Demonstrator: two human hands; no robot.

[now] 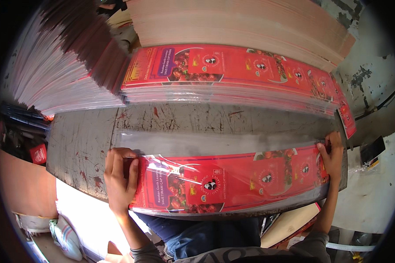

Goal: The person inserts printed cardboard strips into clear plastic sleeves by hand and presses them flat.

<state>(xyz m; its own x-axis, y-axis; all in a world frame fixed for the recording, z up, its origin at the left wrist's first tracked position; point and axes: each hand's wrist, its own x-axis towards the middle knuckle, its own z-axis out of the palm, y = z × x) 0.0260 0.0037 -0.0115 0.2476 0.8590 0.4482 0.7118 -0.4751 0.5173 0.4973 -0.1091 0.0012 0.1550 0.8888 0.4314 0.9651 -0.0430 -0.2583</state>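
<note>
A long red printed sheet (237,184) with food pictures and round emblems lies at the table's near edge inside a clear plastic sleeve (180,141). The sleeve's clear strip reaches beyond the sheet's far edge. At the left end, my left hand (120,177) is closed on the sleeved sheet, its thumb on the near side and its fingers curled. My right hand (333,158) grips the opposite end, by the far right corner, with the thumb on top. Glare covers part of the sheet's left side.
Behind the scratched grey table (83,136) surface rises a stack of similar red sleeved sheets (232,70). A tall pile of sleeves (66,74) stands at the left. Pale stacked sheets (241,22) fill the back. A white bundle (66,236) sits low at the left.
</note>
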